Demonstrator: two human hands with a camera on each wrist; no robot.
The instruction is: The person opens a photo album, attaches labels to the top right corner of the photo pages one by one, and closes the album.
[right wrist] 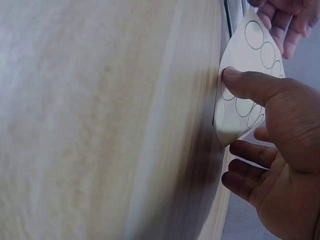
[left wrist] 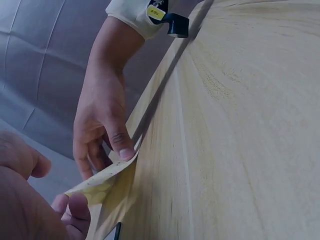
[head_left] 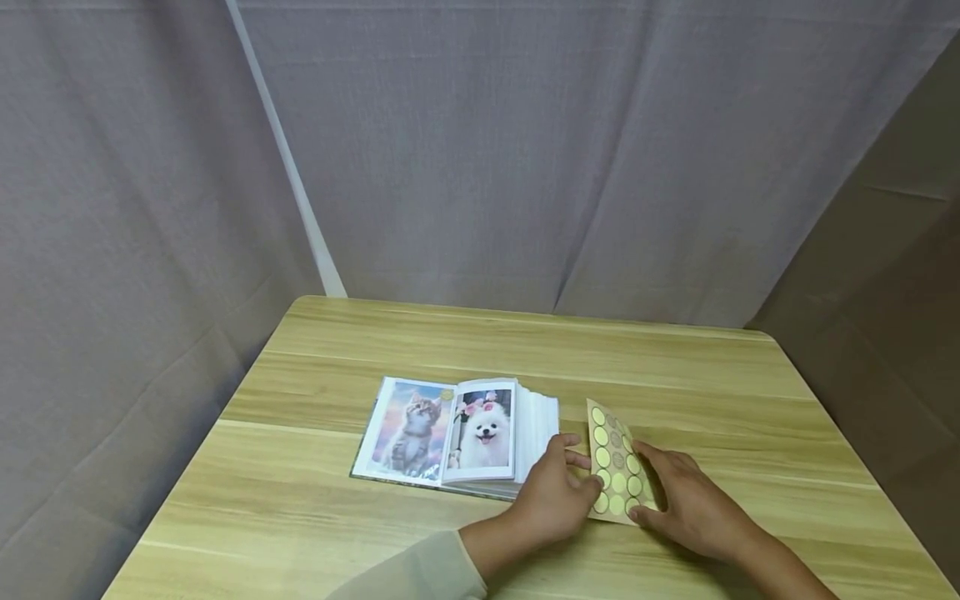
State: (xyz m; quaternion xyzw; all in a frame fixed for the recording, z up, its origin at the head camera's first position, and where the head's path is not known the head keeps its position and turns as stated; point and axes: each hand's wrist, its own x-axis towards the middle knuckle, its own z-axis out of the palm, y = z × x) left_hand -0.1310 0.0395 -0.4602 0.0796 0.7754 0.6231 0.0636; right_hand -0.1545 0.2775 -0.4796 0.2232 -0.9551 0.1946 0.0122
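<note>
Tilted sticker sheet [head_left: 618,482] beside the photo album [head_left: 449,437]
Right hand [head_left: 693,507] pinches its right side; left hand [head_left: 551,492] touches the left, grip unclear. Likely light and bendy; best held by its edges.

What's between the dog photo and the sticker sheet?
In the head view: white album pages, a strip of bare tabletop, and, lower down, part of the left hand.

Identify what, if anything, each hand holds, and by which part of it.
The right hand holds the sticker sheet by its right edge. The left hand is at its left edge; whether it grips cannot be told.
</note>
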